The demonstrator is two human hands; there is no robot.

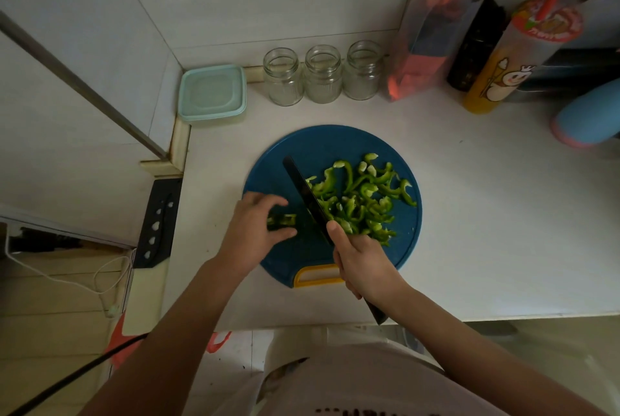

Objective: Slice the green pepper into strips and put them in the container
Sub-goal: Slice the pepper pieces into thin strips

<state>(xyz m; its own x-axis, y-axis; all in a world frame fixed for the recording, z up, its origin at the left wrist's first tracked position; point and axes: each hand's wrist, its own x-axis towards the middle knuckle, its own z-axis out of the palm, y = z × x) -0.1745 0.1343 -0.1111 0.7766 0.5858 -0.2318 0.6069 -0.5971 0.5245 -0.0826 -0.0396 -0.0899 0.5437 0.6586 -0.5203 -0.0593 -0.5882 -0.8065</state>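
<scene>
A white counter fills the middle of the frame, set into a tiled corner at the upper left. Two bare forearms reach in from the bottom edge onto a round blue cutting board, whose yellow handle points toward the person.

The right hand, lower centre, is wrapped round the handle of a black knife, fingers curled and the thumb laid along the top. The blade runs up and to the left across the board. Left of the blade, the left hand arches over a small uncut piece of green pepper, fingers bent and spread, with the thumb below it and the fingertips above; the hand hides most of the piece.

Right of the blade, a loose pile of pepper strips lies on the board, touching the blade's edge.

Farther back, in the corner at upper left, sits a pale green square container with its lid on, well apart from the board. Beside it, three glass jars stand in a row. At the upper right stand a carton, a dark box and an orange bottle.
</scene>
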